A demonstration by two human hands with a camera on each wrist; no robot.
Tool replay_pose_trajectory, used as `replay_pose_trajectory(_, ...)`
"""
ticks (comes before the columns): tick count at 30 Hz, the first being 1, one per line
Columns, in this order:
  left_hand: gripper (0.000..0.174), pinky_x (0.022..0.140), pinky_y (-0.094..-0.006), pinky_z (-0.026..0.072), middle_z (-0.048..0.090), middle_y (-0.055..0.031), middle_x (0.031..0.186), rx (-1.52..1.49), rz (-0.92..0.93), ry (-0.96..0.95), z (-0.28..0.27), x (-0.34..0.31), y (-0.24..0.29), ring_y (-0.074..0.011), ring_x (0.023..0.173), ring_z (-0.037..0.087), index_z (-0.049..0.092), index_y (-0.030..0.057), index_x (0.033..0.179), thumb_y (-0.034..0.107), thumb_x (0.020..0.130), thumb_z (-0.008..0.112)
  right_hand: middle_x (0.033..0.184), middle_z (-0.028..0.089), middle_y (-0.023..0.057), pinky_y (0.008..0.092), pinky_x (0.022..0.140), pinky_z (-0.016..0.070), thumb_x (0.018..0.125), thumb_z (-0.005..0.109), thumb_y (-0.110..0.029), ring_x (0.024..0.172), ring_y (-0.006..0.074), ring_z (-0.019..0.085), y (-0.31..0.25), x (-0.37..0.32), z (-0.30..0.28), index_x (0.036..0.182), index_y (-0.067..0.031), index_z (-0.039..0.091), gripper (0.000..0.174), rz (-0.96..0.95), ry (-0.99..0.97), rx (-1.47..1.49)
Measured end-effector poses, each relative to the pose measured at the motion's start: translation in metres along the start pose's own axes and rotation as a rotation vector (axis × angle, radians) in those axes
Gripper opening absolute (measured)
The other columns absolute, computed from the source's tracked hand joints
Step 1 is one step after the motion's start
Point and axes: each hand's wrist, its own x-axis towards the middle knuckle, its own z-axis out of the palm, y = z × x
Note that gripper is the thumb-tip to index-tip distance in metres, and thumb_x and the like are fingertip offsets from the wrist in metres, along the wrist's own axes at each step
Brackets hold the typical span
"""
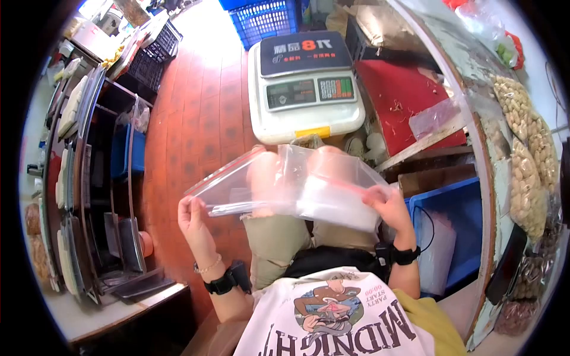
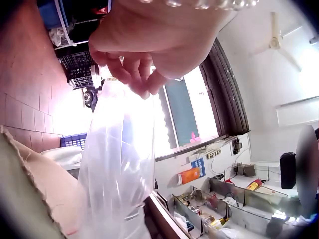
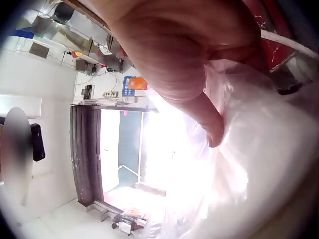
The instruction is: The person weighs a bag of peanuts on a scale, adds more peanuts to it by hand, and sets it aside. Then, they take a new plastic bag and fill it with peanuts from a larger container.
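Clear plastic zip bags with red strips along their edges stretch across the person's lap. At one end the left hand pinches a bag's edge between thumb and fingers. The left wrist view shows the clear plastic hanging below the fingertips. On the other side, the right hand grips a whiter, thicker-looking part of the bags, thumb on top. The right wrist view has its thumb pressed on the crumpled plastic, with the other fingers mostly hidden.
A white digital scale stands just beyond the knees. To the right is a blue bin holding plastic sheets, and bags of peanuts lie on the counter. Shelving with dark dividers lines the left; a blue crate is behind.
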Motion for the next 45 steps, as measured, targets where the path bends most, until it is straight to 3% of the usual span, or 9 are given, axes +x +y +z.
replay_pose_trajectory(9,0.008,0.067,-0.0188,0.0409,0.052,0.0027,0.085,-0.18,0.017,0.257,-0.031,0.011,-0.022,-0.0046,0.078,0.05,0.055,0.0093,0.099,0.017,0.103,0.056,0.094,0.068,0.0003,0.0281,0.083,0.0496,0.085,0.076,-0.007,0.089,0.0095,0.061,-0.048,-0.006,-0.012,0.106,-0.0007,0.067,0.024,-0.201,0.126,0.214)
replay_pose_trajectory(16,0.01,0.069,-0.0189,0.0388,0.05,0.0026,0.083,-0.196,-0.025,-0.008,-0.007,0.014,-0.03,-0.0053,0.076,0.047,0.054,0.009,0.095,0.015,0.102,0.056,0.096,0.068,0.0032,0.026,0.077,0.0497,0.09,0.073,-0.012,0.086,0.0107,0.06,-0.162,0.003,-0.074,0.116,0.0036,0.063,0.032,-0.785,1.018,-0.093)
replay_pose_trajectory(22,0.014,0.056,-0.0173,0.0343,0.055,0.0028,0.072,-0.16,-0.041,-0.149,0.048,-0.004,-0.025,-0.0031,0.062,0.044,0.052,0.0103,0.092,0.019,0.103,0.055,0.114,0.066,0.0175,0.0369,0.093,0.0476,0.088,0.072,-0.015,0.105,0.032,0.063,-0.185,0.032,-0.163,0.134,-0.0021,0.051,0.053,-0.532,1.316,-0.353)
replay_pose_trajectory(24,0.013,0.059,-0.0183,0.0355,0.057,0.0016,0.072,-0.152,-0.062,-0.188,0.052,-0.006,-0.024,-0.0039,0.064,0.046,0.052,0.0093,0.094,0.018,0.102,0.056,0.139,0.049,0.0222,0.0502,0.103,0.0378,0.085,0.07,-0.016,0.127,0.038,0.048,-0.16,0.046,-0.184,0.144,-0.0083,0.041,0.067,-0.411,1.624,-0.811)
replay_pose_trajectory(33,0.011,0.068,-0.0205,0.0441,0.059,0.001,0.084,-0.144,-0.144,-0.306,0.066,-0.015,-0.026,-0.0052,0.074,0.052,0.054,0.0071,0.093,0.014,0.101,0.056,0.134,0.055,0.013,0.0555,0.103,0.0336,0.087,0.07,-0.028,0.124,0.0345,0.049,-0.158,0.052,-0.109,0.136,-0.0101,0.052,0.055,-0.311,1.164,-1.178)
replay_pose_trajectory(36,0.01,0.064,-0.0232,0.0454,0.059,-0.0002,0.088,-0.048,-0.088,-0.335,0.086,-0.022,0.004,-0.0068,0.075,0.055,0.058,0.0033,0.097,0.012,0.101,0.055,0.118,0.06,0.013,0.0511,0.096,0.0384,0.085,0.07,-0.021,0.114,0.034,0.054,-0.194,0.04,-0.078,0.123,-0.0073,0.058,0.042,-0.74,1.219,-0.839)
replay_pose_trajectory(40,0.013,0.051,-0.027,0.0448,0.063,-0.002,0.079,0.259,0.167,-0.471,0.112,-0.011,0.018,-0.0114,0.058,0.057,0.064,0.0004,0.098,0.011,0.099,0.057,0.102,0.069,0.0179,0.0396,0.082,0.0515,0.084,0.071,-0.02,0.094,0.034,0.066,-0.189,0.032,0.007,0.101,-0.0014,0.068,0.025,-0.828,0.169,-0.32)
replay_pose_trajectory(42,0.011,0.054,-0.0307,0.0464,0.067,-0.0068,0.081,0.735,0.761,-0.63,0.127,-0.002,0.051,-0.0185,0.057,0.059,0.067,0.0,0.097,0.007,0.095,0.059,0.094,0.069,0.015,0.0379,0.077,0.054,0.084,0.072,-0.017,0.087,0.0309,0.068,-0.178,0.029,0.037,0.112,-0.0037,0.067,0.032,-0.613,-0.111,-0.46)
replay_pose_trajectory(45,0.012,0.061,-0.0333,0.0485,0.067,-0.0123,0.084,0.714,0.505,-0.521,0.143,-0.018,0.085,-0.0265,0.068,0.061,0.068,-0.0008,0.097,0.005,0.091,0.059,0.093,0.068,0.013,0.0399,0.072,0.0534,0.086,0.068,-0.018,0.082,0.0318,0.066,-0.147,0.036,0.078,0.114,-0.007,0.065,0.03,-0.919,0.183,-0.534)
